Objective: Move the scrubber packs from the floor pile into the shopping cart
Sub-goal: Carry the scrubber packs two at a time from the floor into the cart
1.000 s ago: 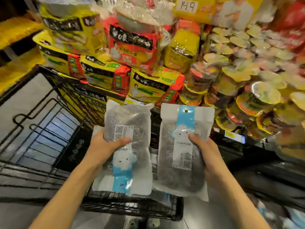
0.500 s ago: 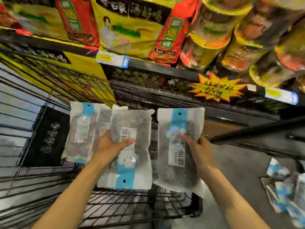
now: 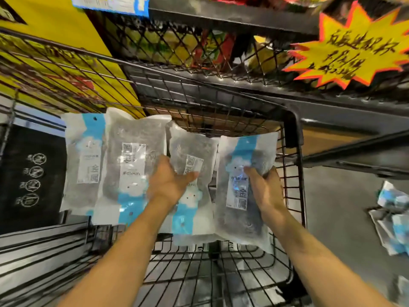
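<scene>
Both hands reach into the black wire shopping cart (image 3: 294, 165). My left hand (image 3: 170, 180) grips a clear scrubber pack (image 3: 192, 151) with a blue band and grey steel wool inside. My right hand (image 3: 263, 185) grips a second scrubber pack (image 3: 245, 209), blue band at its top. These two packs sit low inside the cart, side by side. Two more scrubber packs lie in the cart to the left: one (image 3: 83, 160) at the far left and one (image 3: 132, 165) overlapping it. On the floor at the right edge lies the pile of packs (image 3: 391, 218).
A black shelf edge (image 3: 232, 16) with wire mesh and packaged goods stands just beyond the cart. A yellow starburst price sign (image 3: 358, 45) hangs at upper right. A black panel with white icons (image 3: 33, 178) sits at the cart's left. Grey floor (image 3: 336, 213) shows right of the cart.
Both hands have lowered their packs deeper into the cart, next to the two packs lying there. The view has tilted down and closer to the cart.
</scene>
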Demonstrator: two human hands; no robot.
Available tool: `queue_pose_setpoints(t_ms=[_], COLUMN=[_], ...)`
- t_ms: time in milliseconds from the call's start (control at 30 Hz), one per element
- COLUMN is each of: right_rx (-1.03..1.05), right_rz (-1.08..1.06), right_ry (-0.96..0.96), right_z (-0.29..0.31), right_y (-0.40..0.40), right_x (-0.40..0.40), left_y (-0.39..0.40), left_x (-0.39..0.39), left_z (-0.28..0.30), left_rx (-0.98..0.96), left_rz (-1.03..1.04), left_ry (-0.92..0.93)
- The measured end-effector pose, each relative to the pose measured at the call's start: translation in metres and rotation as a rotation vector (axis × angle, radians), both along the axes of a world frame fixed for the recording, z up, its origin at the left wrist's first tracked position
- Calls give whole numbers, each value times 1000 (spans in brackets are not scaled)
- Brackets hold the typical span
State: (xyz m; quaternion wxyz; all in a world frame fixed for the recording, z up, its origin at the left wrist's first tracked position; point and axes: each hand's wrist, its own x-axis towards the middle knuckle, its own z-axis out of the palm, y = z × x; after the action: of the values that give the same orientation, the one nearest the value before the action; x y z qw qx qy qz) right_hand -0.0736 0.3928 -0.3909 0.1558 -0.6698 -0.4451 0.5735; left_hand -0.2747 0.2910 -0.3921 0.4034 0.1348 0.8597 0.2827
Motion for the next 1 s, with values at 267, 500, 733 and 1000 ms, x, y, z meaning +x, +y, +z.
queue_pose_setpoints(t_ms=[267, 500, 733, 1000], right_rx=[93, 259, 419, 549], right_rz=[124, 324, 631, 596], right_ry=[-336, -484, -539, -518], right_z=[8, 27, 92, 212], right_y=[-6, -19, -22, -6], right_x=[-9, -3, 5, 54], left_y=[5, -12, -34, -53], left_x=[6, 8, -14, -35], left_z=[8, 34, 99, 219], left_rx=[-86, -10, 38, 140], left_rz=[-105, -384, -625, -640], left_ry=[93, 299, 366, 517])
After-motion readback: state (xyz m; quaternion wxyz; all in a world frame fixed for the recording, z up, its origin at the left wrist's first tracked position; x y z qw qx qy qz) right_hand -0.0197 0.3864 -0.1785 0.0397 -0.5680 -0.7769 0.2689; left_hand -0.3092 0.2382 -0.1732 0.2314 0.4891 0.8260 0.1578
